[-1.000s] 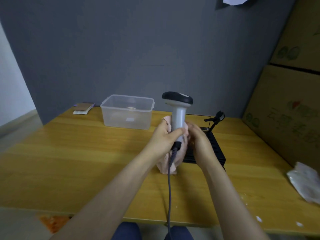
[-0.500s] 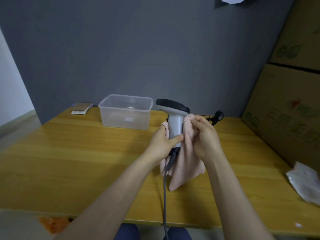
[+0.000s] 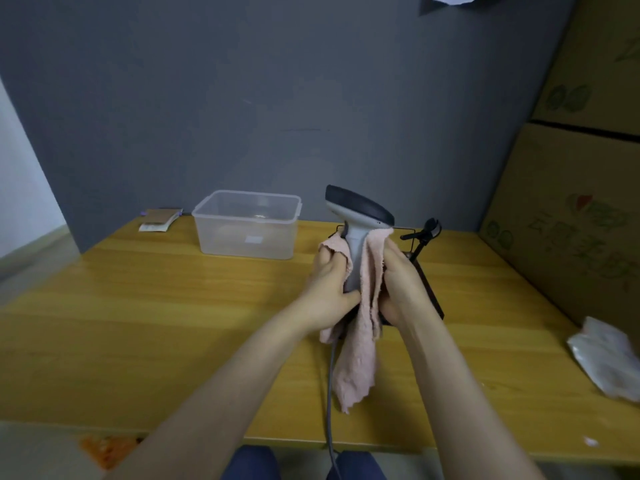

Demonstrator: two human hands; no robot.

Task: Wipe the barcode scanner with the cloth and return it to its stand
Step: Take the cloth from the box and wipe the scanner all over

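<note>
I hold the grey barcode scanner [image 3: 358, 220] upright above the yellow table [image 3: 173, 317], its dark head tilted to the left. My left hand [image 3: 330, 289] grips its handle. A pink cloth [image 3: 363, 323] wraps both sides of the handle and hangs down. My right hand [image 3: 400, 282] presses the cloth against the handle's right side. The scanner's grey cable [image 3: 330, 393] drops to the table's front edge. Behind my right hand stands the black stand [image 3: 427, 237], its base mostly hidden.
A clear plastic box [image 3: 246, 225] sits at the back of the table, with a small brown packet [image 3: 159, 219] to its left. Cardboard boxes [image 3: 571, 220] rise along the right side. A crumpled white bag [image 3: 606, 358] lies at the right edge.
The cloth has come up from below the handle to just under the scanner's head. My right hand has shifted along the handle with it, and the scanner's head now tilts left.
</note>
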